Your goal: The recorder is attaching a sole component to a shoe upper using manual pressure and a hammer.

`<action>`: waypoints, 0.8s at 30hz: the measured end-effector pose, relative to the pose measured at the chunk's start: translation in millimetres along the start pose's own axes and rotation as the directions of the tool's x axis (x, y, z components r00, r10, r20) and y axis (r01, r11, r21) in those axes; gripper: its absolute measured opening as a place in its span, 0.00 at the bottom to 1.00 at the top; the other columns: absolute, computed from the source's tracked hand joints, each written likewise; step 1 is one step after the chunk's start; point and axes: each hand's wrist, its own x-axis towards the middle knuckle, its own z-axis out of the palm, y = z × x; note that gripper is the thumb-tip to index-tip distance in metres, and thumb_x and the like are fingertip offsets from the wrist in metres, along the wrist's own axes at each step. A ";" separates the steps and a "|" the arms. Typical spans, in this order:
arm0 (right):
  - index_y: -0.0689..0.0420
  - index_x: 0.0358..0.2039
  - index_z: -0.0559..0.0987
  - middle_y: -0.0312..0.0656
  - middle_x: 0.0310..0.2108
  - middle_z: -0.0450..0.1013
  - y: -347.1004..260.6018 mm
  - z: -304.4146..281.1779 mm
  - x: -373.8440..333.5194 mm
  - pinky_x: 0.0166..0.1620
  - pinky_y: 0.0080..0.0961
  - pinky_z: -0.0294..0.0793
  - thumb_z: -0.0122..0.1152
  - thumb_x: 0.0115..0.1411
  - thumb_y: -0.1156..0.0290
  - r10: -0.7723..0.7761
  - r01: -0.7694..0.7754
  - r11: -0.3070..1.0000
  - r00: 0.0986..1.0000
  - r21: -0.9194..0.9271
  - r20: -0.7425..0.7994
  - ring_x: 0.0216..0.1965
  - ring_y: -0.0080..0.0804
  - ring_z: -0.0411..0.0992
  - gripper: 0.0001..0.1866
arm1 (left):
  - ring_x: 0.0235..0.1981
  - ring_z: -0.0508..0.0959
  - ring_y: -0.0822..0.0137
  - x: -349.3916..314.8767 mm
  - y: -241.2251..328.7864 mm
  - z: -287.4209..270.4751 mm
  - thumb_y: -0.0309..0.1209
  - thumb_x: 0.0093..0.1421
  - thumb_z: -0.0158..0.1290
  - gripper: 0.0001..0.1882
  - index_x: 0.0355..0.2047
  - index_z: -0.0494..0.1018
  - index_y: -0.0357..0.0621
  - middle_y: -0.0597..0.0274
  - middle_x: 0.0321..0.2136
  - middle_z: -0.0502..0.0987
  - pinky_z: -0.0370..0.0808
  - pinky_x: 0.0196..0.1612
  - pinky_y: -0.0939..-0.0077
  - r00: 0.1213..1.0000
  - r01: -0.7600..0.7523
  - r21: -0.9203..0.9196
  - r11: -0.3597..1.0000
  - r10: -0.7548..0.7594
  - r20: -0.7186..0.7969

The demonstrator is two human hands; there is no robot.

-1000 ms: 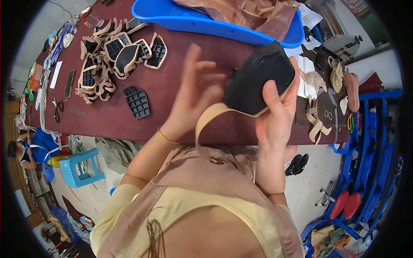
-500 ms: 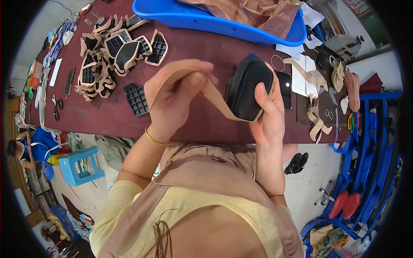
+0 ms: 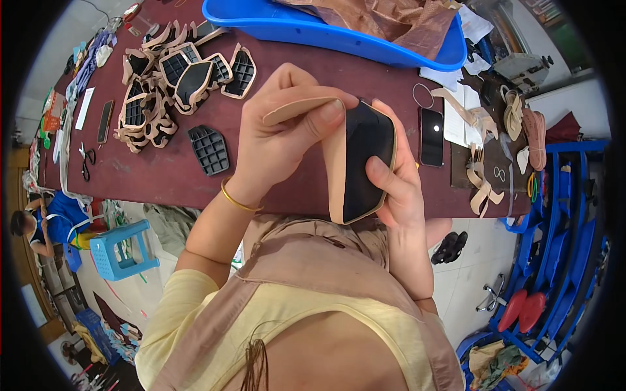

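Note:
My right hand (image 3: 399, 176) grips a black shoe heel piece (image 3: 365, 150), with its thumb on the black face and its fingers behind. A tan strip (image 3: 335, 173) runs round the piece's edge and down its left side. Between thumb and fingers my left hand (image 3: 287, 124) pinches the strip's upper part, close to the piece's top corner. The strip's loose end (image 3: 293, 109) curls out to the left over that hand. On the table to the left of my left wrist lies a bare black ribbed piece (image 3: 208, 151).
Several tan-edged black pieces (image 3: 193, 85) are heaped at the left of the dark red table (image 3: 274, 58). A blue tub (image 3: 326, 40) holding brown sheeting stands at the back. Rightward lie a phone (image 3: 431, 137) and tan strips (image 3: 481, 186); scissors (image 3: 85, 163) lie far left.
The black piece has turned and moved left toward my left hand. My left hand has shifted right along the strip, up to the piece's edge.

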 end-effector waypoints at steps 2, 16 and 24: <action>0.57 0.65 0.52 0.42 0.58 0.61 -0.2 -1.8 0.8 0.60 0.29 0.58 0.64 0.54 0.72 0.015 -0.015 1.000 0.999 0.007 0.033 0.58 0.32 0.61 0.42 | 0.28 0.70 0.78 -0.5 -0.7 -1.7 0.26 0.56 0.58 0.07 0.34 0.80 0.39 0.69 0.26 0.67 0.69 0.29 0.85 0.999 0.026 0.002 1.000 -0.026 0.040; 0.59 0.65 0.52 0.45 0.63 0.54 -9.2 -32.2 6.2 0.62 0.28 0.52 0.68 0.49 0.75 0.058 0.024 0.963 0.954 -0.268 0.295 0.63 0.32 0.54 0.46 | 0.35 0.75 0.75 -20.9 -24.5 2.6 0.28 0.57 0.57 0.14 0.44 0.73 0.37 0.63 0.36 0.74 0.75 0.38 0.80 0.906 0.424 -0.384 0.821 -0.386 0.175; 0.58 0.65 0.54 0.44 0.59 0.60 9.8 -35.7 4.4 0.58 0.23 0.58 0.63 0.56 0.69 -0.028 0.133 0.909 0.965 -0.394 0.261 0.58 0.29 0.60 0.40 | 0.34 0.74 0.80 -40.5 -38.3 34.7 0.42 0.68 0.40 0.16 0.41 0.70 0.44 0.68 0.36 0.74 0.72 0.38 0.82 0.701 0.554 -0.748 0.366 -0.689 0.182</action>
